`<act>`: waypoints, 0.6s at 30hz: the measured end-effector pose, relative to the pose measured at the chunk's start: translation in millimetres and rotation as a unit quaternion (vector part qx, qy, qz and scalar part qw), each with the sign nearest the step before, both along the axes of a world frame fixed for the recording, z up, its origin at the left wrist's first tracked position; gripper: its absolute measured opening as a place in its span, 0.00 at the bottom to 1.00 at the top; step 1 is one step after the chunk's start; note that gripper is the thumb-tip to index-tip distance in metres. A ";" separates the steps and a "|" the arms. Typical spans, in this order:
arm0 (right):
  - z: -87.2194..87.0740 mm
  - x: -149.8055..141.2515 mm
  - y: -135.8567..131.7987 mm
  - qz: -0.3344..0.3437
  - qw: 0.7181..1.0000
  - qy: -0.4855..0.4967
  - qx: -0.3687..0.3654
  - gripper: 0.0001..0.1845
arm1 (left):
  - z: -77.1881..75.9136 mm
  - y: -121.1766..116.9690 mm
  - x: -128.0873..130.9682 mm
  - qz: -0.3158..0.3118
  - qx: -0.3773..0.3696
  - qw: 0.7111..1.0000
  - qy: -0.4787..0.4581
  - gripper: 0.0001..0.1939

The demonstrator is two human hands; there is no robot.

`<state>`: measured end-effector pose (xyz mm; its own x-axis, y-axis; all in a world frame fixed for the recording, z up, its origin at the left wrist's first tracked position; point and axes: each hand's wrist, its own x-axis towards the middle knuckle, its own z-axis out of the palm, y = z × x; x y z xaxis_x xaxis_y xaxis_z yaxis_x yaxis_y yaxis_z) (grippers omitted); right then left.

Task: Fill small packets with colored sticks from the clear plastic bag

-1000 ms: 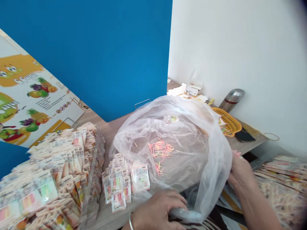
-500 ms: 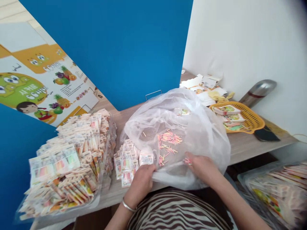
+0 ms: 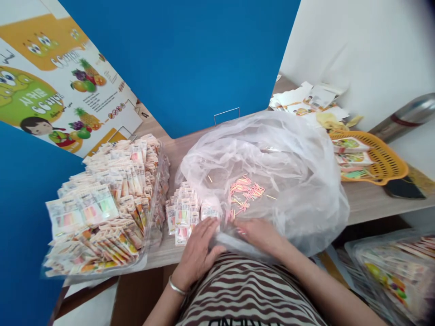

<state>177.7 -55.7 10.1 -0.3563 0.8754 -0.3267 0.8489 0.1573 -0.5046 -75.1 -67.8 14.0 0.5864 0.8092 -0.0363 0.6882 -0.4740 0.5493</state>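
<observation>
Plainly, your two hands were at the near edge of a clear plastic bag (image 3: 306, 213) spread over the table (image 3: 363, 201).
Your left hand (image 3: 199, 251) was loosely spread, thumb apart from the fingers, its fingertips by a small packet (image 3: 210, 211) at the bag's left front. Your right hand (image 3: 258, 233) lay low over the bag's front, with pink showing at its fingertips; whether it pinched anything, I could not tell. Just beyond it, the pink and yellow sticks (image 3: 253, 191) lay loosely heaped on the bag. Left of the bag stood a clear tray (image 3: 157, 199) piled with packets; right, a yellow basket (image 3: 390, 158).
</observation>
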 end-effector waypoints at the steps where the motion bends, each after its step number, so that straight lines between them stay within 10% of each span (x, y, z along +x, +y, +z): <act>1: -4.7 7.1 4.4 -0.021 0.999 -0.038 -0.004 0.22 | -6.0 1.0 -4.0 0.028 0.028 0.999 0.028 0.31; 7: 3.7 55.7 17.7 -0.092 0.993 -0.081 0.002 0.17 | -25.0 2.7 -15.2 0.088 0.111 0.988 0.060 0.21; 18: 15.3 20.3 -18.0 -0.033 0.992 -0.099 -0.075 0.18 | -2.8 49.7 68.7 -0.007 0.154 0.977 0.150 0.24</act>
<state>198.0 -73.7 25.3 -0.2153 0.8310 -0.5129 0.9395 0.0330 -0.3409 -6.4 -18.1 11.2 0.5974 0.8012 0.0360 0.7888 -0.5951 0.1537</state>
